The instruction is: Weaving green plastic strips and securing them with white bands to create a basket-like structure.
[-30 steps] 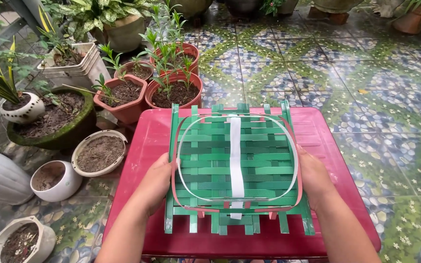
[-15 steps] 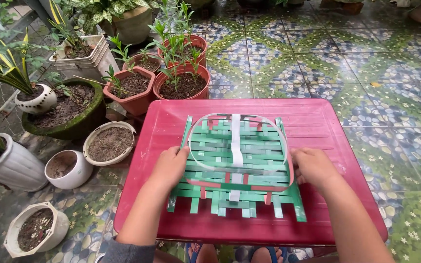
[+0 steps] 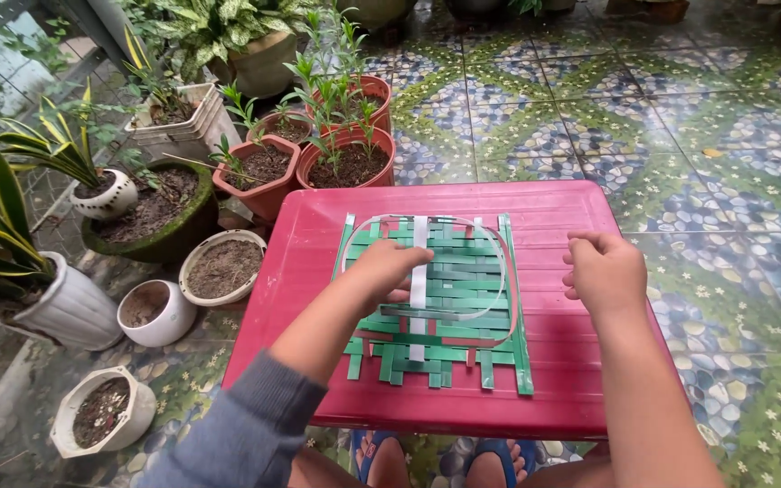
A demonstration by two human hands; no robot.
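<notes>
Head view, looking down on a red table (image 3: 553, 217) set on a patterned tile floor (image 3: 707, 136).

Mat (image 3: 445, 298): a flat weave of green strips with one white strip (image 3: 418, 289) running front to back through its middle. It lies left of the table's centre, its front ends close to the front edge, its back ends short of the back edge. A pale loop of strip (image 3: 499, 262) curves over the weave, rounding near the mat's back corners and crossing it again toward the front. Loose strip ends stick out unevenly along the front.

Left hand (image 3: 390, 267): rests palm down on the mat's left half, beside the white strip. Fingers are curled under and press on the weave (whether they pinch a strip I cannot tell; the fingertips are hidden under the hand). A grey sleeve (image 3: 246, 425) covers the forearm.

Right hand (image 3: 606, 271): hovers over bare table right of the mat, near the right edge and apart from the weave. Fingers are clenched loosely into a fist; nothing shows between them.

Surroundings: potted plants stand on the floor left of and behind the table. Two red pots (image 3: 354, 158) sit just off the back-left corner, white pots (image 3: 151, 312) off the left edge. Feet in blue sandals (image 3: 499, 456) show below the front edge.
</notes>
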